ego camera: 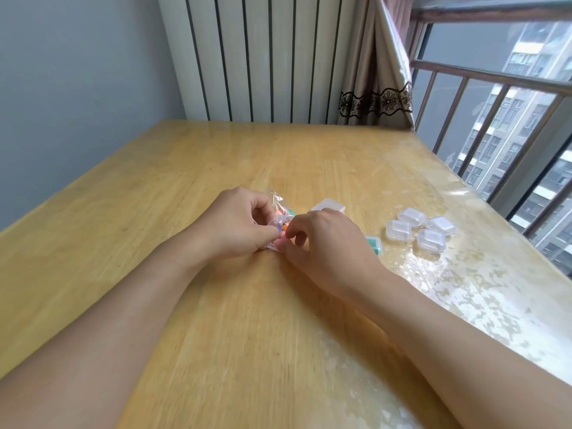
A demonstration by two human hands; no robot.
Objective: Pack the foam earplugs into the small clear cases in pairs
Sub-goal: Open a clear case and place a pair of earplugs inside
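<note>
A small clear plastic bag holding coloured foam earplugs lies at the middle of the wooden table. My left hand grips the bag with curled fingers. My right hand pinches at the bag's near end with thumb and forefinger, beside a pink earplug. Several small clear cases lie shut in a cluster to the right. One case with green earplugs inside peeks out behind my right hand. Another clear case sits just beyond my right hand.
The table meets a white radiator at the back and a window with railings on the right. A curtain hangs at the back right corner. The table's right side has a glossy, patchy surface.
</note>
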